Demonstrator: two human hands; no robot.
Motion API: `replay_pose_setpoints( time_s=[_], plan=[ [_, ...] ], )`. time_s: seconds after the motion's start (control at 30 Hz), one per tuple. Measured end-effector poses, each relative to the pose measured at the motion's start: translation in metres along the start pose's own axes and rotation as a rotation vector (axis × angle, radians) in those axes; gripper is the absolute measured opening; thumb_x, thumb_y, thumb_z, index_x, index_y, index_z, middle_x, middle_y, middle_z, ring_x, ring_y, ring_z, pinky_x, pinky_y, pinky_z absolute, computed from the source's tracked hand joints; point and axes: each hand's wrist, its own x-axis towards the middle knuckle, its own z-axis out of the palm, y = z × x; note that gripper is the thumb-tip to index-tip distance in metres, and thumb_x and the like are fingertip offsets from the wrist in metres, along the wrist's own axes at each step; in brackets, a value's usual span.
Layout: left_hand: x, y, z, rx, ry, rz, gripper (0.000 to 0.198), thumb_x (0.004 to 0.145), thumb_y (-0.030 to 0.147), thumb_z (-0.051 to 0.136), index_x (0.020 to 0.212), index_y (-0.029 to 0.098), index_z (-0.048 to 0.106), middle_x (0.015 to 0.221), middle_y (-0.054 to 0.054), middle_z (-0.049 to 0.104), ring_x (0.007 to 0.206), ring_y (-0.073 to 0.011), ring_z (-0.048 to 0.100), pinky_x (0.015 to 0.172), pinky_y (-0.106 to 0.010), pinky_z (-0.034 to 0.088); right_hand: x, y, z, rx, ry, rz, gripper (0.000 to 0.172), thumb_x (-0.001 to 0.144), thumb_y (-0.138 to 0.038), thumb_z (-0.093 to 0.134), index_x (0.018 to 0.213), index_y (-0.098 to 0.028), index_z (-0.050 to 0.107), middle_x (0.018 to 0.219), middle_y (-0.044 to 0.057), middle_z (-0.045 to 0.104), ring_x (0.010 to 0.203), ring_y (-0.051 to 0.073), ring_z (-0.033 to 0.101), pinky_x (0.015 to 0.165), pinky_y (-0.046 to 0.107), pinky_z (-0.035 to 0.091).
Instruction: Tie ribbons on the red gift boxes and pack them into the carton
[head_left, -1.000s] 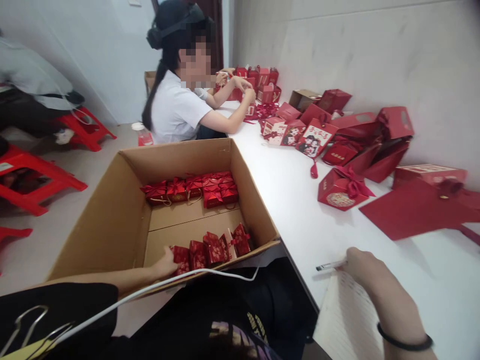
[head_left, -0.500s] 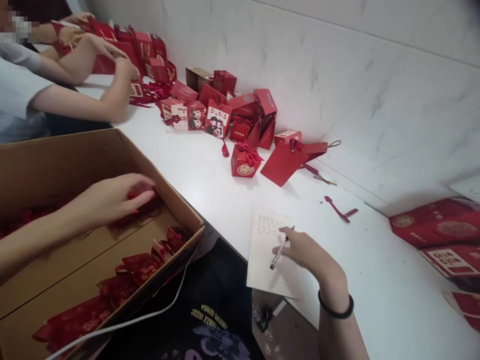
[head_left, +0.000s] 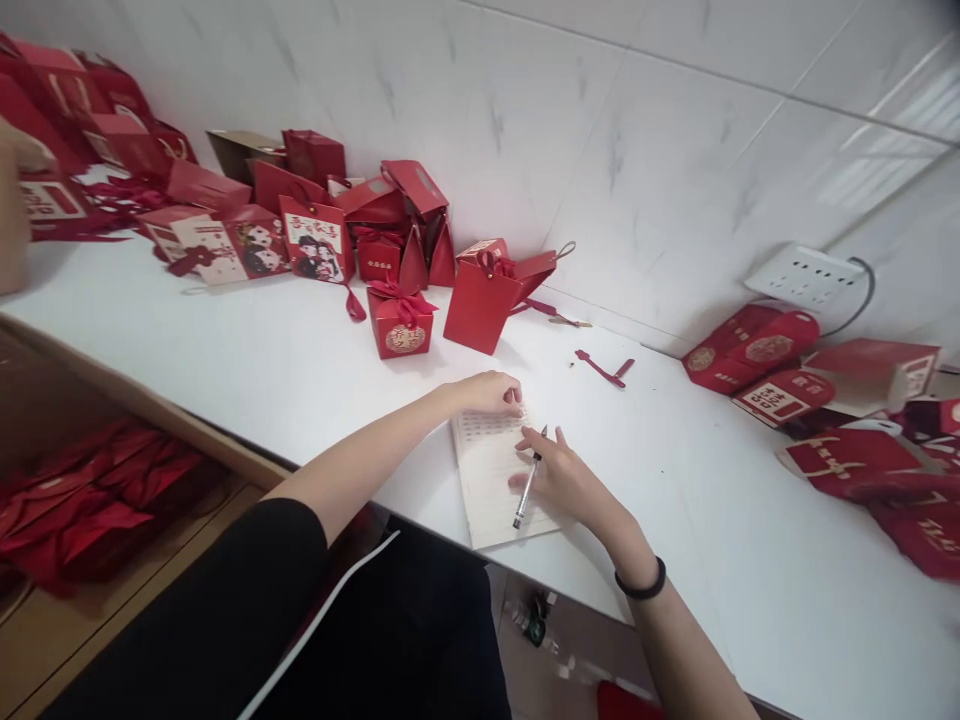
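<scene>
A lined notepad (head_left: 487, 500) with rows of handwriting near its top lies on the white table (head_left: 660, 530), close to the front edge. Over its upper end rests my left hand (head_left: 487, 392), fingers curled in; whatever they may pinch is hidden. My right hand (head_left: 570, 475) is just over the pad's right side and holds a clear pen (head_left: 529, 490) with a dark tip, its tip end pointing up and away. Beyond my hands stand a small red gift box (head_left: 401, 330) with a ribbon bow and a plain red bag (head_left: 480, 305).
Several red gift boxes (head_left: 315, 240) line the wall at the back left. A dark red ribbon piece (head_left: 604, 370) lies to the right. More red boxes (head_left: 757, 350) sit below a white power strip (head_left: 806, 275). At left is a cardboard box (head_left: 217, 435); another person's arm (head_left: 11, 210) shows.
My left hand has moved from inside the cardboard box to the top of the notepad. The view has turned right. My right hand still holds the pen over the pad.
</scene>
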Motion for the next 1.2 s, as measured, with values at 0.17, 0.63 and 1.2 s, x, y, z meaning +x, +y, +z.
replay_pose_setpoints(
  time_s=[0.17, 0.63, 1.2],
  plan=[
    [0.035, -0.011, -0.020, -0.020, -0.269, -0.038, 0.039, 0.055, 0.036, 0.072, 0.088, 0.018, 0.064, 0.089, -0.002, 0.069, 0.077, -0.0165, 0.061, 0.065, -0.023, 0.044, 0.025, -0.016, 0.016, 0.703, 0.279, -0.107, 0.039, 0.091, -0.056, 0.033, 0.098, -0.022, 0.050, 0.078, 0.004, 0.062, 0.068, 0.017, 0.059, 0.069, 0.035, 0.049],
    [0.041, -0.010, -0.028, 0.078, -0.430, -0.110, 0.049, 0.052, 0.048, 0.070, 0.092, 0.021, 0.057, 0.092, -0.002, 0.066, 0.076, -0.0190, 0.058, 0.059, -0.026, 0.039, 0.040, -0.017, 0.038, 0.921, 0.377, 0.305, 0.025, 0.080, -0.036, 0.061, 0.071, -0.020, 0.045, 0.049, -0.007, 0.048, 0.041, 0.007, 0.043, 0.037, 0.016, 0.034],
    [0.018, -0.016, -0.012, -0.090, -0.238, -0.159, 0.057, 0.061, 0.042, 0.066, 0.113, 0.025, 0.054, 0.108, -0.002, 0.060, 0.093, -0.0207, 0.055, 0.074, -0.027, 0.041, 0.048, -0.023, 0.039, 0.488, 0.420, 0.249, 0.035, 0.078, -0.025, 0.056, 0.052, -0.020, 0.034, 0.047, -0.006, 0.042, 0.044, 0.008, 0.039, 0.043, 0.021, 0.032]
  ],
)
